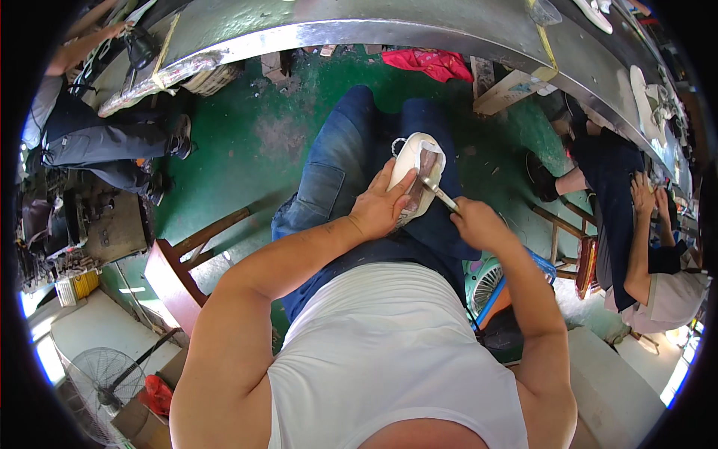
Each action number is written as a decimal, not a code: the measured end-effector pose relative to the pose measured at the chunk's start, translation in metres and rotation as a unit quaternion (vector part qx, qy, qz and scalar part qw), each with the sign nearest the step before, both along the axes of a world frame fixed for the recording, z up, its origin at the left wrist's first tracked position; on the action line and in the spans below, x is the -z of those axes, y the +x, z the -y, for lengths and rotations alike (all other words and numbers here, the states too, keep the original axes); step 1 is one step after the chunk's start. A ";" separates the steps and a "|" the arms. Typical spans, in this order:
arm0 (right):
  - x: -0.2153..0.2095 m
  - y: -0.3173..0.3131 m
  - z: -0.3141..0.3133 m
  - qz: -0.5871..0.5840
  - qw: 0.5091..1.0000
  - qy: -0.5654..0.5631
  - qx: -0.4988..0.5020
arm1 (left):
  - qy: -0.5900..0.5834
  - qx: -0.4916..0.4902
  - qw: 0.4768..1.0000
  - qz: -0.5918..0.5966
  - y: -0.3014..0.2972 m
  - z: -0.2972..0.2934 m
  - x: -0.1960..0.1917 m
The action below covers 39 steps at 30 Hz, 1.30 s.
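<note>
A cream-white shoe upper (pixel 406 159) rests bottom up on my thighs, its toe pointing away from me. Its underside shows a brown centre (pixel 428 163) with the white edge folded in around it. My left hand (pixel 376 210) grips the shoe's left side, thumb and fingers pressed against it. In my right hand (pixel 479 224) is what looks like a small hammer (pixel 444 197), held by its handle. The metal head touches or hovers just over the shoe's underside; I cannot tell which. A black-and-white cord loop (pixel 397 147) sticks out beside the shoe.
A long metal workbench (pixel 359 19) curves across the far side. Co-workers sit at left (pixel 112 146) and right (pixel 609 179). A wooden stool (pixel 173 277) stands at my left, a green fan (pixel 485 283) by my right elbow. Pink-red cloth (pixel 430 63) lies under the bench.
</note>
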State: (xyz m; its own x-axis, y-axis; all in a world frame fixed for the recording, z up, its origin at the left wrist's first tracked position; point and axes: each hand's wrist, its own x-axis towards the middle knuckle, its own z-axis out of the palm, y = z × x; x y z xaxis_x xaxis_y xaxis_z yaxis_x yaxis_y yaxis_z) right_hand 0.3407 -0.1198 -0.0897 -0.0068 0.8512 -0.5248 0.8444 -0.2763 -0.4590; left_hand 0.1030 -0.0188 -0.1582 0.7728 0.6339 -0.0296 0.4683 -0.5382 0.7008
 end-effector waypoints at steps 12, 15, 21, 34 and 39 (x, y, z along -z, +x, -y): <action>0.010 -0.009 -0.040 0.006 0.997 0.080 -0.014 | -0.056 -0.003 0.998 -0.043 -0.004 0.002 -0.008; 0.004 -0.007 -0.037 -0.001 0.998 0.064 -0.016 | -0.234 -0.169 0.957 -0.013 -0.018 0.021 0.015; -0.011 -0.037 0.000 -0.122 0.985 0.117 0.045 | -0.271 -0.088 0.958 -0.013 -0.019 0.009 -0.010; 0.059 -0.035 0.082 -0.384 0.840 0.185 0.334 | -0.097 -0.014 0.994 0.039 -0.012 -0.069 -0.155; 0.051 -0.032 0.072 -0.361 0.857 0.153 0.335 | -0.232 -0.054 0.947 0.216 0.040 -0.087 -0.132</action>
